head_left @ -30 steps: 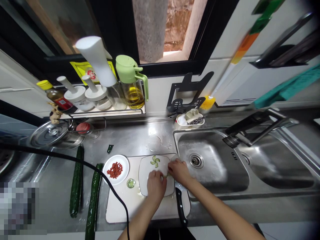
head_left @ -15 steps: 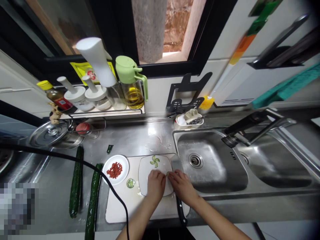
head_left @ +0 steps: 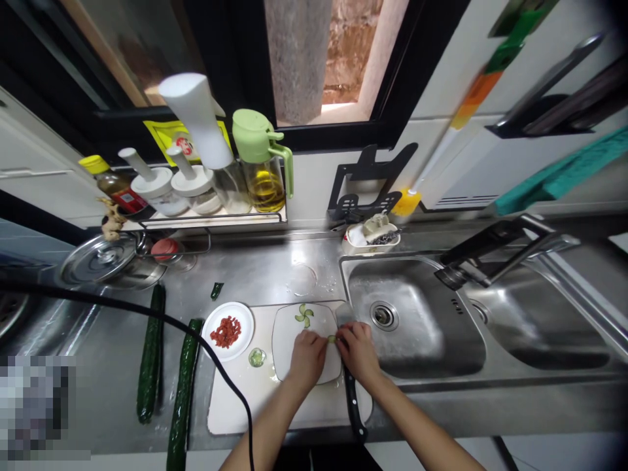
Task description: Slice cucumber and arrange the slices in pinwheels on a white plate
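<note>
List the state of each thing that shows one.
Left hand, fingertips at slice
Right hand, fingertips at slice
Slice, between both hands' fingertips
Square plate, bearing green pinwheel
Round plate, bearing red bits
Knife, lying on board
Cucumbers, lying on counter
Jug, upright, partly filled, lid closed
Tap, not running
Brown bottle, capped

Head cam, up high, fwd & down onto counter (head_left: 255, 271), near.

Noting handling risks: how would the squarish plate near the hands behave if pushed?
The squarish plate looks low and flat, so probably slides rather than tips. The cutting board looks wet in spots, which may help. Its separate green slices might shift too.
</note>
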`<state>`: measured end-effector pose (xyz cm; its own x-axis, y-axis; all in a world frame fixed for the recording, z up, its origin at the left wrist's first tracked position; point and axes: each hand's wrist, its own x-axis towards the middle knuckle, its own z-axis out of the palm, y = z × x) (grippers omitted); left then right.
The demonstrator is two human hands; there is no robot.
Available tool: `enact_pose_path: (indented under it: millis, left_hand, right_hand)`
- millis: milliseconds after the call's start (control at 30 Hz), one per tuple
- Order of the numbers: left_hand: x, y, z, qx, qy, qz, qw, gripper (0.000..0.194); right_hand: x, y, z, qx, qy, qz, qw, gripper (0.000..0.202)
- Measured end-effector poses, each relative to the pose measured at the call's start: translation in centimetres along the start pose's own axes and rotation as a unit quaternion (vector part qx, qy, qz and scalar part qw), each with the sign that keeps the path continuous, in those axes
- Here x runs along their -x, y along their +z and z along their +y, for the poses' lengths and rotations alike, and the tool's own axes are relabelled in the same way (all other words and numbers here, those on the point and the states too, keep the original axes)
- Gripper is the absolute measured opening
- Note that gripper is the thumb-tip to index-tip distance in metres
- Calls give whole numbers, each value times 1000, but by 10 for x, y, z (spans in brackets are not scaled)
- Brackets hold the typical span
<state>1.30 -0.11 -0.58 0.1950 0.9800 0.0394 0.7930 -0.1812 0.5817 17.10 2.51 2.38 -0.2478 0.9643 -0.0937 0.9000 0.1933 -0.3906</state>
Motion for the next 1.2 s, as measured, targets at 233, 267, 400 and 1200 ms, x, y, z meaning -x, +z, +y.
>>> enact_pose_path:
  millis: [233,267,400,1200]
  left_hand:
    - [-7,-2,3,-7,-9,-30,999,18]
    - [-8,-2,3,-11,-6,-34,999,19]
    - [-11,-1,3,-24,12,-44,999,22]
    - [-10,1,4,-25,0,-27,999,21]
  right_hand:
    - [3,0,-1,5,16,11,1000,12]
    - [3,1,-1,4,20,12,1000,12]
    - [3,2,-3,-8,33,15,999,11]
    - [-2,-4,-8,6,79,-22,997,10]
